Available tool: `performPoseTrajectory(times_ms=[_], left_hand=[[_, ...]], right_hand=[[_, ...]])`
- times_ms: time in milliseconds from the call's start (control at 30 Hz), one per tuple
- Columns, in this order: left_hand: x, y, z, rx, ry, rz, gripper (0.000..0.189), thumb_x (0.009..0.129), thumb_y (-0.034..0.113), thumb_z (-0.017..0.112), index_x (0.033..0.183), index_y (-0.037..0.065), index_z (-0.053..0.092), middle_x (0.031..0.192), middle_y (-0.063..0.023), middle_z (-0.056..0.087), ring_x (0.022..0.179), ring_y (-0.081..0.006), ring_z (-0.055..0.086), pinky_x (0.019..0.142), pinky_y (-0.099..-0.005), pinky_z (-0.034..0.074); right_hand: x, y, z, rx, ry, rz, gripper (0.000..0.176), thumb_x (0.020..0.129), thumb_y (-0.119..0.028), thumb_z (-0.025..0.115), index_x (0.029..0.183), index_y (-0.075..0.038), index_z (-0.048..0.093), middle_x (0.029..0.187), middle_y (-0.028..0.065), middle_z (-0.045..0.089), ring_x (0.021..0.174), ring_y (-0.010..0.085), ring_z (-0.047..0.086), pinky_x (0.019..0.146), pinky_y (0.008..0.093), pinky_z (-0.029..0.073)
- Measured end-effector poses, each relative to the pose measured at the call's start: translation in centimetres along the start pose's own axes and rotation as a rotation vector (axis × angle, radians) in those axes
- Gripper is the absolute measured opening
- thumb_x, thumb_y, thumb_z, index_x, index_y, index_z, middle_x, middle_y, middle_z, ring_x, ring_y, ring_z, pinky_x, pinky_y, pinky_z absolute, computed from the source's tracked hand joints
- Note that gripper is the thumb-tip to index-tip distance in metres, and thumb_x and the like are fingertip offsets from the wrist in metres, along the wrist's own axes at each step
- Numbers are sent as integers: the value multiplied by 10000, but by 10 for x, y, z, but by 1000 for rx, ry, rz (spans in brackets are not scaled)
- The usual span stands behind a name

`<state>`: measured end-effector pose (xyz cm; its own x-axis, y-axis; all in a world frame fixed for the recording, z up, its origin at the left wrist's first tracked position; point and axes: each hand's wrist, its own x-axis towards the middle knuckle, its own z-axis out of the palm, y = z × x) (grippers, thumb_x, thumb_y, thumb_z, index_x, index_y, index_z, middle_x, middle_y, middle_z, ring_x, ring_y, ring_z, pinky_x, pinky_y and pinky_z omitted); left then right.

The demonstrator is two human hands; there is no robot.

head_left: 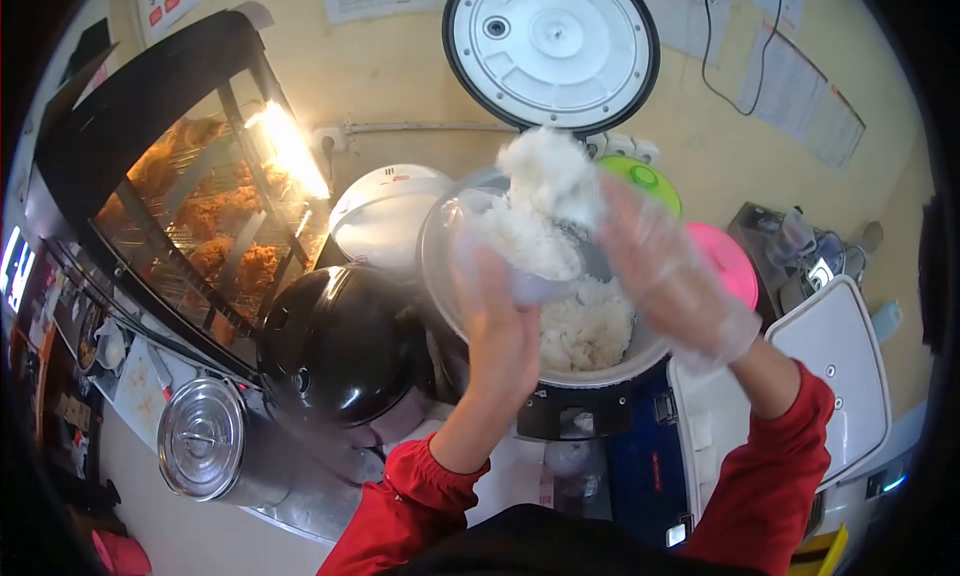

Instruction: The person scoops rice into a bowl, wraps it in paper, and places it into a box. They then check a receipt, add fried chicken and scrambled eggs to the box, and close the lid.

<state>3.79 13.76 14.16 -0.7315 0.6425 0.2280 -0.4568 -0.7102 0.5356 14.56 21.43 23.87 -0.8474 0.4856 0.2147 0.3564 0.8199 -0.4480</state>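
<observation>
My left hand (500,326), bare, grips a small pale bowl (543,288) above the open rice cooker (650,360). White rice (515,238) fills the bowl. Over its far right side, a large clump of rice (550,176) is at the fingertips of my right hand (660,266), which wears a clear plastic glove. That hand is smeared by motion, and any utensil in it is hidden. More cooked rice (585,326) lies inside the cooker below. The cooker's round lid (550,51) stands raised at the back.
To the left, a lit display warmer (150,196) holds fried pieces of food. A black domed pot (340,346) and a lidded steel pot (203,438) stand nearer me. Green (645,181) and pink lids (722,261) sit behind my right hand; an open white cooler box (835,376) is at right.
</observation>
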Motion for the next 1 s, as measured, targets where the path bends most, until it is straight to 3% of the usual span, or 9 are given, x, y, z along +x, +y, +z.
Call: performPoseTrajectory(times_ms=[133, 233, 433, 533, 567, 733, 900, 1000], left_hand=[[-4, -5, 3, -7, 7, -104, 643, 890, 548, 377, 1348, 109, 273, 1326, -78, 395, 1233, -220, 382, 1019, -411, 329], [-8, -2, 6, -25, -2, -218, 621, 890, 551, 378, 1325, 114, 310, 1304, -80, 420, 1206, -225, 414, 1001, -410, 356], [0, 1, -1, -218, 16, -377, 605, 885, 573, 371, 1270, 105, 371, 1213, -94, 482, 1131, -226, 483, 930, -409, 429], [12, 6, -7, -222, -33, -433, 710, 840, 645, 368, 1325, 128, 330, 1297, -101, 432, 1195, -262, 427, 994, -456, 362], [13, 7, -5, -221, -52, -420, 723, 831, 656, 371, 1336, 140, 322, 1315, -107, 414, 1211, -282, 406, 988, -510, 346], [11, 9, -2, -296, -170, -499, 757, 813, 681, 352, 1349, 148, 305, 1352, -102, 379, 1237, -291, 376, 990, -546, 322], [14, 9, -12, -300, -253, -517, 784, 803, 696, 333, 1360, 145, 293, 1372, -97, 362, 1255, -293, 358, 997, -547, 309], [14, 11, -14, -279, -261, -505, 801, 796, 707, 327, 1365, 146, 288, 1376, -98, 359, 1261, -297, 353, 998, -545, 308]], right_hand=[[-30, -8, 28, -516, 124, -351, 688, 696, 51, 488, 1346, 49, 263, 814, 129, 481, 706, 271, 526, 625, 326, 447], [-43, -27, 9, -678, -175, -221, 689, 707, 36, 482, 1340, 100, 215, 939, 188, 515, 885, 286, 551, 709, 338, 486], [-68, -37, -2, -648, -151, -213, 660, 721, 5, 505, 1342, 32, 280, 890, 124, 517, 759, 236, 554, 636, 304, 479], [-78, -49, -22, -792, -92, -91, 621, 744, -15, 492, 1341, -18, 321, 876, 89, 512, 759, 209, 541, 646, 297, 467], [-74, -46, -26, -839, -28, -104, 611, 752, -16, 484, 1341, -26, 326, 878, 89, 511, 775, 208, 539, 658, 302, 464], [-34, 3, -18, -895, 150, -246, 591, 772, -8, 462, 1346, -33, 323, 897, 108, 509, 838, 217, 532, 699, 329, 451], [-35, -20, 3, -732, -21, -224, 610, 755, 5, 464, 1346, -33, 316, 876, 114, 518, 801, 238, 546, 709, 350, 452], [-36, -12, -18, -730, 105, -330, 546, 802, -6, 463, 1332, -45, 338, 889, 118, 539, 783, 248, 552, 710, 361, 455]])
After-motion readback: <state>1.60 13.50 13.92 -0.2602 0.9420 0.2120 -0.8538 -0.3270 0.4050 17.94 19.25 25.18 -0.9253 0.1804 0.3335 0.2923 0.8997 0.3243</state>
